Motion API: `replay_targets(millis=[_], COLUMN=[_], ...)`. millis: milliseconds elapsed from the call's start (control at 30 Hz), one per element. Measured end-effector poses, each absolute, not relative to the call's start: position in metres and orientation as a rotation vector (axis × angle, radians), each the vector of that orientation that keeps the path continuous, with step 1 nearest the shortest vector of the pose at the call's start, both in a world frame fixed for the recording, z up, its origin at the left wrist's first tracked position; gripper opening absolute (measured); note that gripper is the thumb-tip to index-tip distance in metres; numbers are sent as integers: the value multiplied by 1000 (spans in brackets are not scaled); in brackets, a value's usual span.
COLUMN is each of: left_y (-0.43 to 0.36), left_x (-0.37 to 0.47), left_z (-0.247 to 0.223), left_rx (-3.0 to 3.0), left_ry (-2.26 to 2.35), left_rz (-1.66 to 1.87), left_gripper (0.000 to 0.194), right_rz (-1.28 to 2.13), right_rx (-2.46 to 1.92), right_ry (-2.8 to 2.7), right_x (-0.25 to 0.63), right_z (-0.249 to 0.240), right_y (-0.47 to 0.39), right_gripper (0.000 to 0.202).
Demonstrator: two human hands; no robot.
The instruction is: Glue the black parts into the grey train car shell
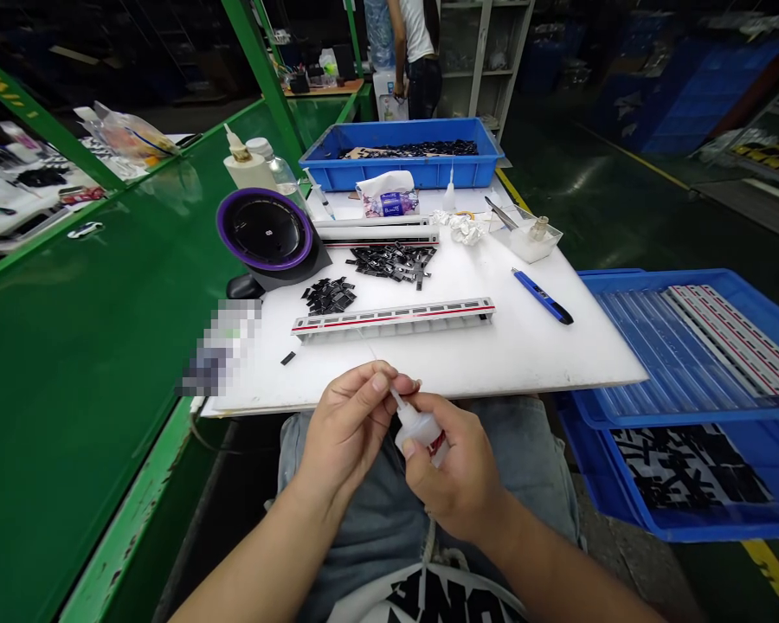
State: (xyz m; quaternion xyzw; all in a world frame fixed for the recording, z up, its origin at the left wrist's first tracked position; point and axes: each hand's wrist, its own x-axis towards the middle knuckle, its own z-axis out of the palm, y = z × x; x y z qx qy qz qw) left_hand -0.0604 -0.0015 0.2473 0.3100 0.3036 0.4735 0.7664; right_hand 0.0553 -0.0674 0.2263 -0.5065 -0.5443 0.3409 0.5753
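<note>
Above my lap, my right hand (458,459) is wrapped round a small white squeeze bottle (419,427) with a tapered nozzle. The fingertips of my left hand (357,415) pinch the nozzle's upper part, where a thin pale tip (372,348) sticks out past them toward the table. Just beyond my hands, a white model train car shell (395,318) with a red stripe and dark windows lies lengthwise on the white table (480,368). Behind it are two heaps of small black pieces, a smaller heap (329,296) and a larger heap (393,261). One loose black piece (288,357) lies at the left.
A purple-rimmed black fan (266,229) stands at the left. Farther back are more shells (376,234), a tissue pack (389,197) and a blue bin (402,169). A blue utility knife (542,297) lies right. Blue trays (623,407) hold shells and black parts. A person (419,52) stands behind.
</note>
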Motion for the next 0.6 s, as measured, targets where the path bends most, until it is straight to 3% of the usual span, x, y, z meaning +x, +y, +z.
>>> replay_targets(millis=[200, 467, 600], left_y=[4, 11, 10], left_x=[-65, -71, -70], left_z=[241, 244, 247], left_rx=[722, 1039, 1183], left_ry=[712, 950, 1093], left_rz=[998, 1147, 1182], left_gripper=[13, 25, 18], right_rz=[970, 617, 532], right_rx=[-1208, -1329, -1342], right_ry=[-1224, -1323, -1370], right_x=[59, 59, 59], right_z=[221, 208, 202], right_y=[-62, -55, -55], right_gripper=[36, 35, 27])
